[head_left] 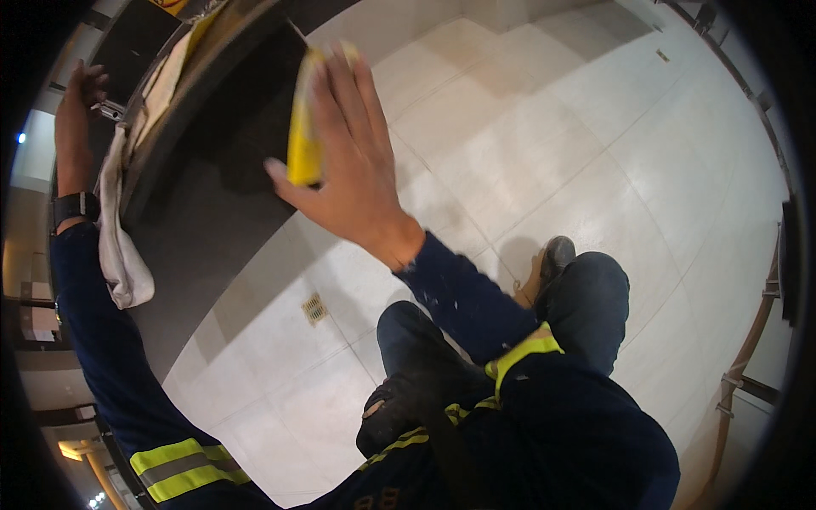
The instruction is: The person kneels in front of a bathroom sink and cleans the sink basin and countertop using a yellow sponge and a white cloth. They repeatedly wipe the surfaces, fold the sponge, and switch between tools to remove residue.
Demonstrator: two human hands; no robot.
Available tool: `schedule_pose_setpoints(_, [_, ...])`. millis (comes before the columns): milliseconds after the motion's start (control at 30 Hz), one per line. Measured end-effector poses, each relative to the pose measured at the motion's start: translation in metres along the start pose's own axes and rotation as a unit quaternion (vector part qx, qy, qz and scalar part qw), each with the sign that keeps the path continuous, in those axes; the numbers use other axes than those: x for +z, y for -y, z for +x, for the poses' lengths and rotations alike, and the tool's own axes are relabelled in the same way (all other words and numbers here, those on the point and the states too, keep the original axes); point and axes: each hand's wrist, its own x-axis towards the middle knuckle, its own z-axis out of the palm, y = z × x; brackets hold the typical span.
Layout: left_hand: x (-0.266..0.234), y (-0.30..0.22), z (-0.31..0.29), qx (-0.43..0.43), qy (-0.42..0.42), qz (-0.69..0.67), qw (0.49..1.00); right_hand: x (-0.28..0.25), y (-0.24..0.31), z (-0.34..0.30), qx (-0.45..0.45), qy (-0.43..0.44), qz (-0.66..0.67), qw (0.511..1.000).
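My right hand (pixel 353 153) is raised in front of the dark panel, its fingers long and flat over a yellow block-like object (pixel 303 140), thumb spread to the side. Motion blurs the object, so its exact kind is unclear. At the upper left, my left hand (pixel 81 89) reaches over the far side of the dark curved counter (pixel 212 127). Its fingers are loosely bent and apart, with nothing visible in them. Close to it is a small metal fitting (pixel 110 110). A whitish cloth (pixel 126 263) hangs over the counter's edge beside my left forearm.
Pale floor tiles (pixel 561 153) spread out below, with a small square drain grate (pixel 314 308) set in them. My bent knees (pixel 595 297) are beneath my arms. A brown pipe or rail (pixel 738 365) runs along the right side.
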Motion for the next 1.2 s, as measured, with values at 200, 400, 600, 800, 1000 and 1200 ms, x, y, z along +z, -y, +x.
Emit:
schedule_pose_setpoints(200, [-0.019,-0.024,-0.018,-0.008,-0.033,0.054,0.998,-0.001,0.014,-0.003,0.021,0.017,0.069,0.997])
schedule_pose_setpoints(400, [-0.005,-0.027,-0.022,-0.018,-0.023,0.024,0.999,0.005,0.007,0.013,0.003,-0.006,0.015,1.0])
schedule_pose_setpoints(600, [-0.026,-0.035,-0.021,-0.025,-0.034,0.039,0.998,0.008,0.017,-0.002,0.051,0.007,0.049,0.997])
schedule_pose_setpoints(800, [-0.014,-0.034,-0.024,-0.032,-0.011,0.019,0.999,0.002,0.006,0.017,0.026,-0.002,-0.01,1.0])
schedule_pose_setpoints(1000, [-0.013,-0.042,-0.028,-0.033,-0.011,-0.003,0.999,-0.001,0.012,-0.004,0.054,0.008,0.007,0.998])
schedule_pose_setpoints(1200, [-0.011,-0.037,-0.03,-0.018,-0.013,-0.007,1.0,0.013,0.019,0.023,0.039,-0.016,0.002,0.999])
